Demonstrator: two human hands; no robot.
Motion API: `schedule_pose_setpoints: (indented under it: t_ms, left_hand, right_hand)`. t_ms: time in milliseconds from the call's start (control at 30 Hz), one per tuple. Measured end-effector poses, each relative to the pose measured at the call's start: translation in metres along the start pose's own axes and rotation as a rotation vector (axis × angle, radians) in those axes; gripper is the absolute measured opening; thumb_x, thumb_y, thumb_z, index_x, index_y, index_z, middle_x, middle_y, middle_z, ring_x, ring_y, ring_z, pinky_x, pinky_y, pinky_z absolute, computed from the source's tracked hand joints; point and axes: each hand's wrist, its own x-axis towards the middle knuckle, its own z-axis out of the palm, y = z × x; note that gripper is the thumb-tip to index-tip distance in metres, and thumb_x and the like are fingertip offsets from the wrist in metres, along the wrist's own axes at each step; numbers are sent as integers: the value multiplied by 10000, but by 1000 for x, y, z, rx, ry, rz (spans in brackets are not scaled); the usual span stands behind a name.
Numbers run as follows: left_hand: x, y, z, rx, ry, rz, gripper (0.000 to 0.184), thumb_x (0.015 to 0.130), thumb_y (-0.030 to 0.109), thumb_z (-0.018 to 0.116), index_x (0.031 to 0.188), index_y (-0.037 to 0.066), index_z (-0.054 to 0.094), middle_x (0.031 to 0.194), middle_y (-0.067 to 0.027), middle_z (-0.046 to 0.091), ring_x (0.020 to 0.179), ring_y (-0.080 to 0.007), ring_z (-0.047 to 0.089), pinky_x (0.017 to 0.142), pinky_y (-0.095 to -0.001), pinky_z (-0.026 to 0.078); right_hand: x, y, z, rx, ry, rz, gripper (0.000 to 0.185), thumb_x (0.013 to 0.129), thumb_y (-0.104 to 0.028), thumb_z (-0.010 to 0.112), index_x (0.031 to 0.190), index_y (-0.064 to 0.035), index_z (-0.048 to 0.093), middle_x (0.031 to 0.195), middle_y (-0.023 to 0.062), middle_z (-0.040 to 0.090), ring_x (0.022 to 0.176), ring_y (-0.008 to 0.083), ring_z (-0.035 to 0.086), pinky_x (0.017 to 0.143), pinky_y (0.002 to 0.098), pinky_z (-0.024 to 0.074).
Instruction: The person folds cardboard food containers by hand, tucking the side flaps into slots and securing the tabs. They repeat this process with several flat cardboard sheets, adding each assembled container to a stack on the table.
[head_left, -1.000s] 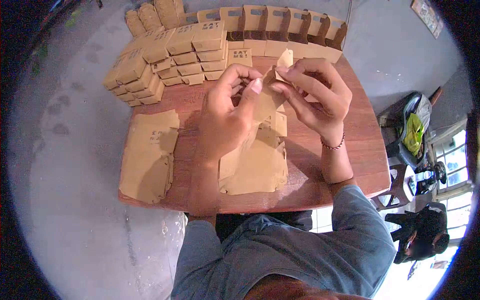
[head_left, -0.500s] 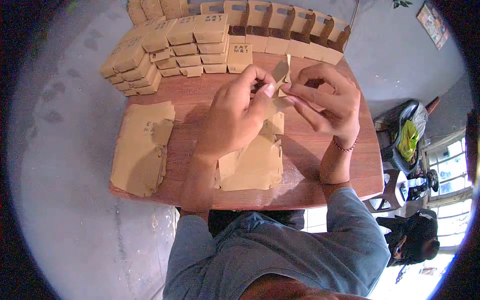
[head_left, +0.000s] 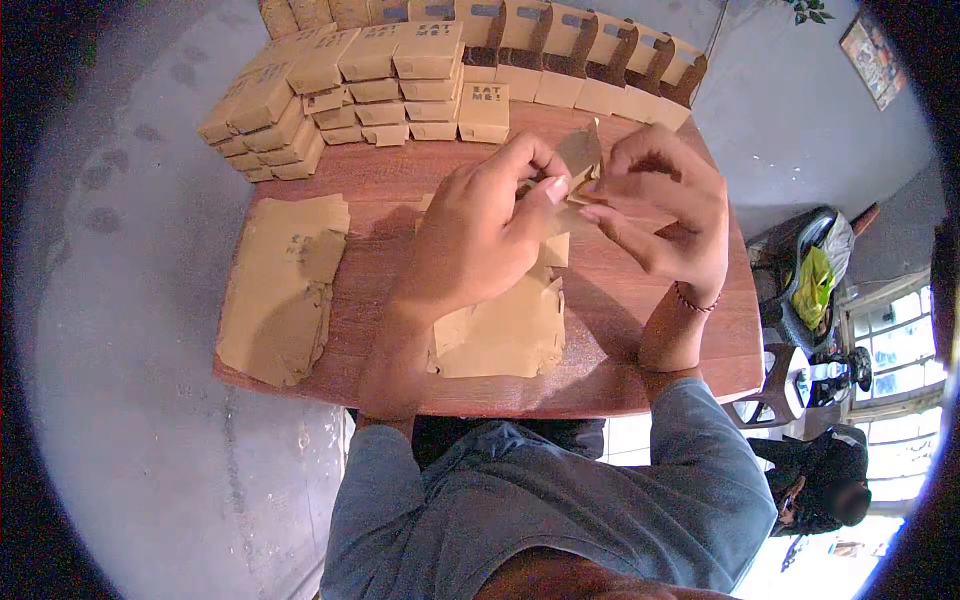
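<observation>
Above the middle of the table, a partly folded brown cardboard box (head_left: 580,152) is held up between my two hands. My left hand (head_left: 480,225) is closed on its near side, thumb and fingers pinching the card. The fingers of my right hand (head_left: 672,205), a little blurred, pinch at a folded flap on the box's right edge. Much of the box is hidden behind my left hand. Under my hands lies a pile of flat cardboard box blanks (head_left: 505,330). Another pile of flat blanks (head_left: 275,300), with printed lettering, rests at the table's left side.
Folded boxes marked "EAT ME!" (head_left: 370,55) are stacked at the table's back left. A row of cardboard carriers with handle slots (head_left: 580,60) lines the back edge. Right of the wooden table (head_left: 715,345) are a chair with bags (head_left: 815,275), a stool (head_left: 780,385) and another person (head_left: 825,470).
Both hands and the box have shifted slightly to the right in view. My right fingers have moved a little at the flap, and the whole view has tilted slightly.
</observation>
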Motion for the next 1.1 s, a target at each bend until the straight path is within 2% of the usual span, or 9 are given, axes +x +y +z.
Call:
schedule_pose_setpoints:
  t_ms: [233,300,333,533,633,700,833,933,1100]
  left_hand:
    - [-5,22,-2,-33,-58,30,98,911,103,517,921,5,522,771,-163,628,731,-339,651,640,-411,476]
    - [-7,27,-7,92,-156,-9,56,924,52,536,958,8,530,866,-94,602,858,-168,610,774,-320,484]
    - [-6,29,-7,92,-157,-9,56,924,52,536,958,8,530,866,-94,602,858,-168,610,774,-320,484]
    - [-9,36,-5,337,-192,85,84,862,3,551,945,16,558,879,-138,615,818,-296,627,743,-357,492]
    - [-10,38,-2,452,-211,130,105,840,-11,551,939,20,570,908,-138,623,840,-331,625,737,-368,493]
    - [-7,33,-1,579,-25,442,179,779,28,621,939,75,557,950,-80,616,800,-323,612,711,-414,487]
    - [-10,47,-2,720,276,594,187,779,26,645,955,55,589,942,-78,620,828,-292,610,753,-387,489]
    - [-24,51,-4,361,441,160,334,824,148,692,1088,-6,557,1018,-174,601,932,-277,610,834,-353,489]
    - [-3,35,0,102,498,75,620,841,252,706,1262,-75,390,1098,-217,576,1003,-264,598,922,-354,478]
  right_hand:
    - [1,9,5,155,-4,106,336,659,-145,805,949,-42,671,952,114,680,909,297,657,822,374,503]
    - [3,9,2,138,-123,144,323,662,-183,809,920,-42,677,939,120,689,896,303,661,804,362,505]
    - [2,9,1,138,-122,145,323,662,-183,809,920,-42,677,939,120,689,896,303,661,804,362,505]
    - [-6,10,-4,93,-301,279,278,663,-209,804,830,-31,671,851,144,670,815,325,646,728,388,492]
    - [-5,9,-2,122,-263,112,261,669,-202,798,802,-30,655,784,136,650,748,318,630,675,388,479]
    - [-3,8,-2,60,-128,5,268,672,-199,807,759,-21,626,725,118,629,681,283,615,639,350,471]
    - [-2,13,3,66,112,117,275,682,-174,820,717,-17,596,692,100,619,639,227,601,610,316,451]
    - [0,17,15,199,421,55,264,698,-113,823,687,-15,578,687,78,626,648,185,593,631,297,440]
    - [5,8,30,214,506,-44,251,693,-105,822,685,-19,586,697,86,632,666,201,607,686,320,453]
